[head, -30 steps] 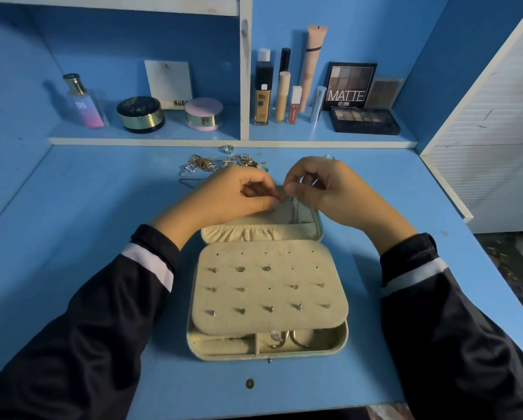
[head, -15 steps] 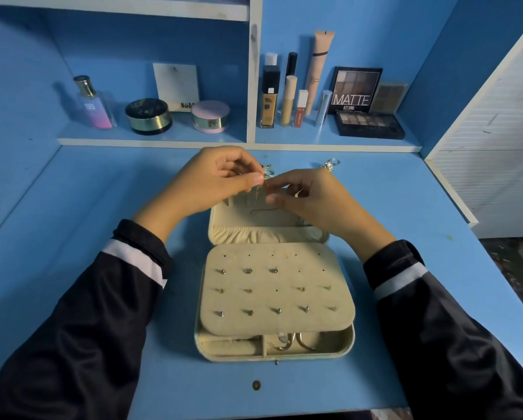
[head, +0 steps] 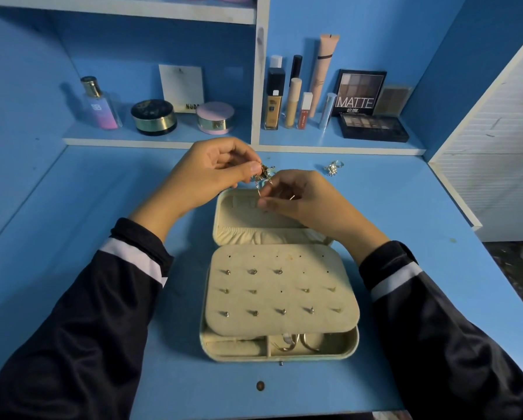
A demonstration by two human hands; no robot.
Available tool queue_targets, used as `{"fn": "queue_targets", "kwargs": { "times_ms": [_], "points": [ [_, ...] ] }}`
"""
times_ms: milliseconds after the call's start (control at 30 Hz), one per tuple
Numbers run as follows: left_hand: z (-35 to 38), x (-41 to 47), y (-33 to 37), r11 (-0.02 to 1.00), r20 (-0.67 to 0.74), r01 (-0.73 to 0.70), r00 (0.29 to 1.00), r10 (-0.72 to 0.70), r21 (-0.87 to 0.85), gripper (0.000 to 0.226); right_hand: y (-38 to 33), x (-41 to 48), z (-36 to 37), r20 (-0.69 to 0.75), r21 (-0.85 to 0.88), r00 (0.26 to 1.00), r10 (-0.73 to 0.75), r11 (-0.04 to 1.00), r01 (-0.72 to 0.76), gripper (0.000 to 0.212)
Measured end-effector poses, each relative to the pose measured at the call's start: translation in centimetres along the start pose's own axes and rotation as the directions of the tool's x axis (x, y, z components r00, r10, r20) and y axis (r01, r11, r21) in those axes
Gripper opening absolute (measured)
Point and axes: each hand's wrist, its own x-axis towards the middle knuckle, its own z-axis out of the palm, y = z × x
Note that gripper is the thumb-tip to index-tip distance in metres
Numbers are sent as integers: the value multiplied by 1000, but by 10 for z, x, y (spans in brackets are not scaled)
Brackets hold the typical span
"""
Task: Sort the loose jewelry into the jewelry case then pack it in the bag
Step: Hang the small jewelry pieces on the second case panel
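A small dark round spot (head: 260, 385) marks the blue desk (head: 72, 207) nearest the person. Just beyond it the jewelry case (head: 239, 357) lies open at the desk's middle, pale cream with rounded corners. Hoops (head: 296, 344) lie in its near right compartment. Above them a padded panel (head: 239, 301) carries rows of small stud earrings (head: 252, 271). The lid (head: 239, 216) lies flat on the far side, with a gathered pocket (head: 254, 237) along its hinge edge. Over the lid, both hands hold a tangle of gold chain (head: 263, 172). The left hand (head: 214, 174) pinches its top, and the right hand (head: 299, 201) pinches a strand lower down. Farther right, a silvery ring (head: 333, 168) rests on the desk. Cosmetics (head: 360, 95) line the far shelf.
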Motion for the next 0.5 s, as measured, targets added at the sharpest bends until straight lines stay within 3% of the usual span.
{"fn": "queue_targets", "kwargs": {
  "times_ms": [300, 500],
  "points": [
    [2, -1, 1, 999, 11, 9, 1000, -9, -45, 9, 4, 3, 4, -49, -30, 999, 7, 1000, -9, 20],
    [4, -1, 0, 999, 24, 3, 1000, -2, -51, 9, 4, 1, 2, -36, -34, 999, 5, 999, -6, 8]
  ]
}}
